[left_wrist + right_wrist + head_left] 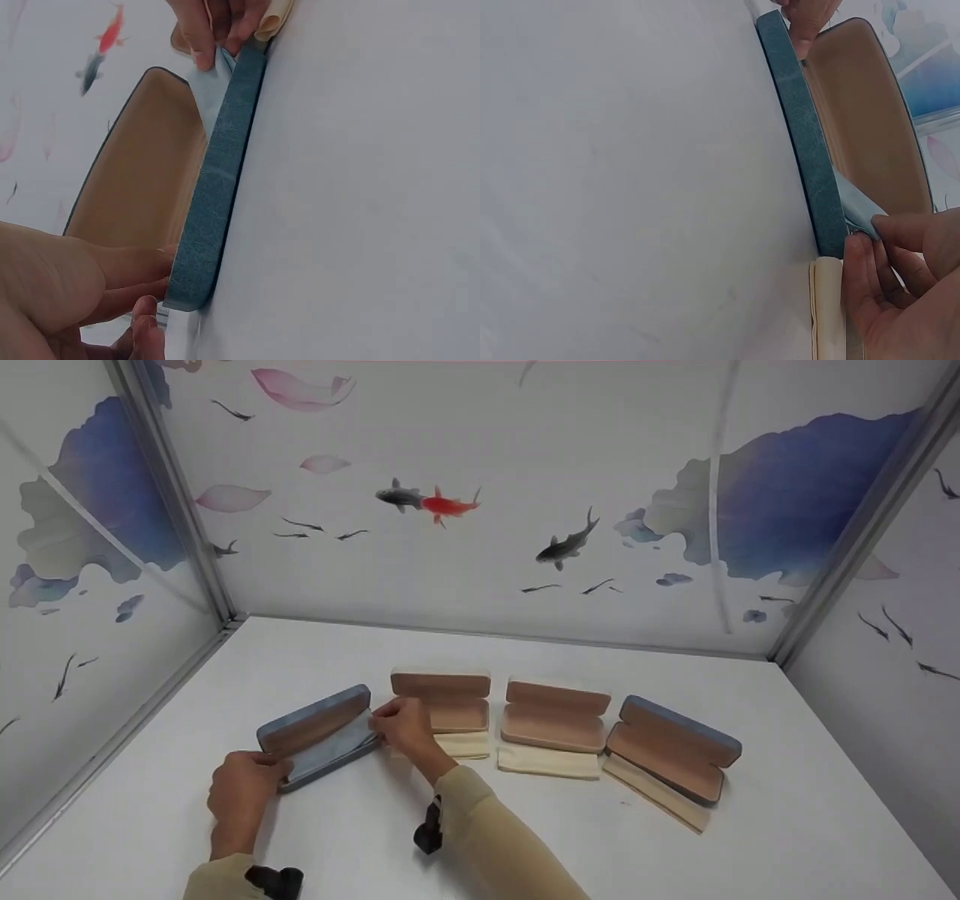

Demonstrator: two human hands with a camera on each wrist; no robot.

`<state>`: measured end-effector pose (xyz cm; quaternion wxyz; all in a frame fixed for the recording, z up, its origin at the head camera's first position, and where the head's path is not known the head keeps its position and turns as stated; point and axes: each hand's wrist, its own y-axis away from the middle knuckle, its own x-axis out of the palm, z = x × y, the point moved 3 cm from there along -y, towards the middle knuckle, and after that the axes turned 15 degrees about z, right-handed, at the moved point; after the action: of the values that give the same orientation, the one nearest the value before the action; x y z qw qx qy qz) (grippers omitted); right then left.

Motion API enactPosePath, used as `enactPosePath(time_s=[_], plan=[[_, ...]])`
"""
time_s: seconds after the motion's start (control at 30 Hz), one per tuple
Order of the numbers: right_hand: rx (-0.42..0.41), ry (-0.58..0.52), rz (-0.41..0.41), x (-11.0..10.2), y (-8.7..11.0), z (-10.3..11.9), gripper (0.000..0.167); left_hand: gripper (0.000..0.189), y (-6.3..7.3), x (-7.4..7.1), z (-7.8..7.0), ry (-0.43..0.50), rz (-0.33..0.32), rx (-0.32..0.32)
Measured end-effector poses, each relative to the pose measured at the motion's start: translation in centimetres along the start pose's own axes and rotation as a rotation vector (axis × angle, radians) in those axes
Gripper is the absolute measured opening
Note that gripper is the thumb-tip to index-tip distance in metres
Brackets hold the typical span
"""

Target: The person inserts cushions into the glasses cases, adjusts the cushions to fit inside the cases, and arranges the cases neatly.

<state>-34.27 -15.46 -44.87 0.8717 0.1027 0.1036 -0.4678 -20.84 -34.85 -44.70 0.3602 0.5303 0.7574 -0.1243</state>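
Observation:
An open blue glasses case (330,772) stands at the left of the row, its tan-lined lid raised. Inside lies a light blue cleaning cloth (330,746). My right hand (409,727) pinches the cloth's right end between thumb and fingers, lifting that corner at the case's right end. At the opposite end, my left hand (244,791) grips the case's end, with fingertips reaching inside behind the front wall (202,217) and other fingers curled outside. Whether those hidden fingertips also touch the cloth, I cannot tell.
Two more open cases, the centre-left case (465,714) and centre-right case (551,724), stand to the right, then another blue case (667,765). Before them lie folded cream cloths (547,762). Printed panels (480,570) wall in the white table (787,840).

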Motion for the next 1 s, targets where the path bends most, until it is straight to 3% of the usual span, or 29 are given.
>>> enactPosePath(time_s=[0.33,0.57,0.8,1.0], plan=[[-0.010,0.037,-0.050,0.0,0.3,0.1,0.004,0.027,-0.1,0.4,-0.4,-0.110,-0.006,0.042],[-0.029,0.061,-0.059,0.0,0.4,0.2,0.004,0.023,0.4,-0.2,-0.9,-0.093,-0.007,0.046],[-0.044,0.092,-0.088,0.4,0.3,0.4,0.004,0.026,0.8,-0.8,-0.7,-0.063,-0.050,0.050],[-0.050,0.161,-0.099,0.7,0.4,0.5,0.004,0.030,0.8,-1.2,-0.6,-0.050,-0.015,0.015]])
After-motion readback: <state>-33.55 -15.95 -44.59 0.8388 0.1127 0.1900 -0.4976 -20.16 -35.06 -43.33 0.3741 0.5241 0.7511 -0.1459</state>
